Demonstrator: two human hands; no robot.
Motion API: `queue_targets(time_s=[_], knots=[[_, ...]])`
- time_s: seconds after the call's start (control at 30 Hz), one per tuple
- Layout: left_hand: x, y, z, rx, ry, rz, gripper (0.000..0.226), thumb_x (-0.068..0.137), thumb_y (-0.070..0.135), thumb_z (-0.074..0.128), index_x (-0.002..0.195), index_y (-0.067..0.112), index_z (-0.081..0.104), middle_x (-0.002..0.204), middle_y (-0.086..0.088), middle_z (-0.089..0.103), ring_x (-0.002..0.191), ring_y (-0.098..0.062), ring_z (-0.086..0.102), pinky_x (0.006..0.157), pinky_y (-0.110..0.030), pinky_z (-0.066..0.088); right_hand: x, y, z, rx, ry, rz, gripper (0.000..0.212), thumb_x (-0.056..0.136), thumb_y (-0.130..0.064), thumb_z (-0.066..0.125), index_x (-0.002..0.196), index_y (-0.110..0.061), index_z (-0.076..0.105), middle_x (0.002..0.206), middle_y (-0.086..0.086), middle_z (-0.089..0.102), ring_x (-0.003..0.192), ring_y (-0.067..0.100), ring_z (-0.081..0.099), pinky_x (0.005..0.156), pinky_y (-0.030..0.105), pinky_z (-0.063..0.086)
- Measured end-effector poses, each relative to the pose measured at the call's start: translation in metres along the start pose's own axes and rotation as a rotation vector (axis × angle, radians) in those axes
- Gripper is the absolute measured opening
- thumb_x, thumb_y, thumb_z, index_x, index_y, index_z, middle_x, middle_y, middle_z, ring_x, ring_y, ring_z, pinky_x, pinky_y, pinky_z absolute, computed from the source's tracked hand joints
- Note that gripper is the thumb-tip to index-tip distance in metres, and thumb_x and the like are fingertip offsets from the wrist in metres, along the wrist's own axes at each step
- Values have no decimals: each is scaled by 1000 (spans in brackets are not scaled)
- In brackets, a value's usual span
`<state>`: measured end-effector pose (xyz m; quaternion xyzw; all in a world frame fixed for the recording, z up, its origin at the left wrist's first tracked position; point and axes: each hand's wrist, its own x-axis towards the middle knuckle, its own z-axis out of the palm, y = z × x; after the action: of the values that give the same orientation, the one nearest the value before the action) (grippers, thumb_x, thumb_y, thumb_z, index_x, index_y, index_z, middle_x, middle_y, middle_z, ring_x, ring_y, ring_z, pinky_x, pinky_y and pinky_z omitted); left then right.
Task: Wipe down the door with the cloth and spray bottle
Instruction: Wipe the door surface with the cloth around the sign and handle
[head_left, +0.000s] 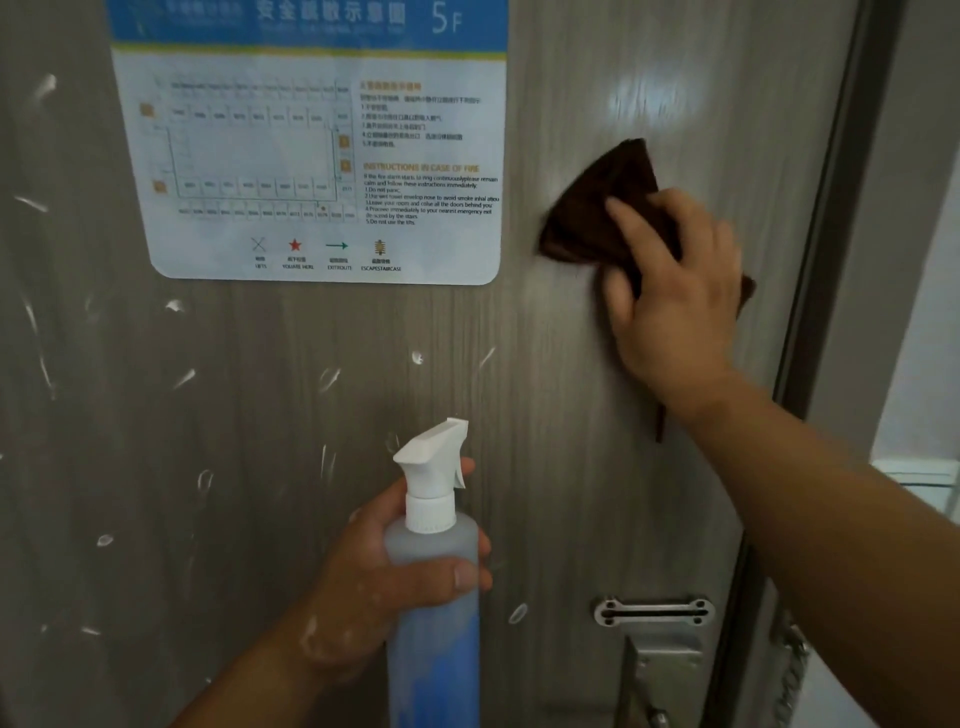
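Note:
A grey wood-grain door (545, 415) fills the view, dotted with white foam streaks on its left and lower parts. My right hand (675, 296) presses a dark brown cloth (602, 208) flat against the door's upper right, fingers spread over it. My left hand (400, 566) grips a translucent spray bottle (434, 597) with a white trigger head, held upright in front of the lower middle of the door. The bottle holds bluish liquid.
A fire-evacuation floor plan sign (311, 156) is stuck to the upper door, left of the cloth. A metal chain-latch plate (654, 610) and handle hardware sit at the lower right. The dark door frame (836, 234) runs along the right, with a pale wall beyond.

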<state>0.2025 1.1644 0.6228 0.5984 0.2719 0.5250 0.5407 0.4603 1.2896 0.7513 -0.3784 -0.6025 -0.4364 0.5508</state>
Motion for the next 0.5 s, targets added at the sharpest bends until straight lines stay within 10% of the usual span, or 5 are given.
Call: queue_targets(time_s=[0.33,0.5], knots=[[-4,0,-6,42,-33,-10,85,48,28,96,125,26,60,92,-25,69,79,-42,66,73,-46,53,-197,-15,-12,48,-374,-535,47,100,-35,49,146,-29,48,137,5,50,103,29,54,82,43,39],[5,13,-3,40,-47,27,83,45,33,96,121,28,63,91,-22,70,77,-38,68,70,-42,55,-69,10,-4,-3,-129,-308,50,95,-30,59,145,-24,54,138,14,52,105,38,55,85,45,40]])
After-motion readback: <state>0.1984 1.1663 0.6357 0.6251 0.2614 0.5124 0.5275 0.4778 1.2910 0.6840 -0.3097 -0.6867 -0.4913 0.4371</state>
